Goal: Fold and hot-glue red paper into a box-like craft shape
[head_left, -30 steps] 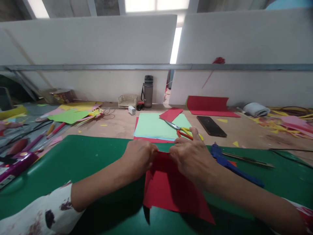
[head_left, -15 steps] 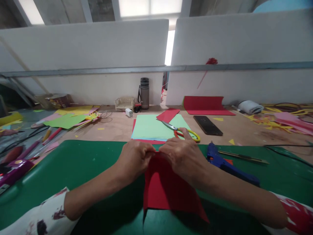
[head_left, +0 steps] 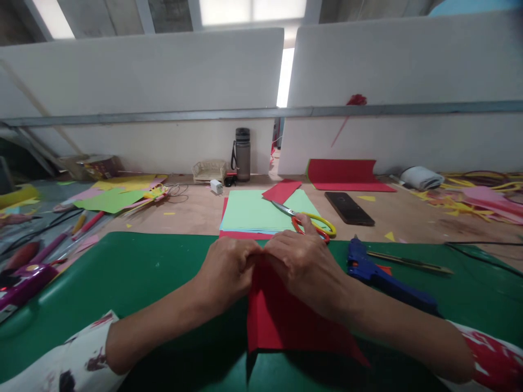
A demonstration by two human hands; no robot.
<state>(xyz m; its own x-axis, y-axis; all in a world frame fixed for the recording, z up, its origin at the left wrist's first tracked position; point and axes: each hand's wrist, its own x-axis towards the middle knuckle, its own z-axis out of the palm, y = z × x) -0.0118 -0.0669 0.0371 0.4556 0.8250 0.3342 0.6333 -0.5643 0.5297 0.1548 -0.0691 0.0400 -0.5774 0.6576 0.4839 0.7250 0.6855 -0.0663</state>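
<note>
A red sheet of paper (head_left: pixel 281 321) lies on the green cutting mat (head_left: pixel 134 267) in front of me. My left hand (head_left: pixel 229 267) and my right hand (head_left: pixel 304 261) meet at the paper's far edge, fingers curled and pinching it. The two hands touch each other there. The far edge of the sheet is hidden under my fingers.
Scissors with yellow and orange handles (head_left: pixel 310 220) rest on a stack of light green sheets (head_left: pixel 257 209) just beyond my hands. A blue glue gun (head_left: pixel 379 272) lies right of my right hand. A black phone (head_left: pixel 349 208), a grey bottle (head_left: pixel 242 154) and scattered coloured paper (head_left: pixel 118 196) sit farther off.
My hands have drawn closer together at the paper's far edge until they touch. The red sheet has shifted slightly under them.
</note>
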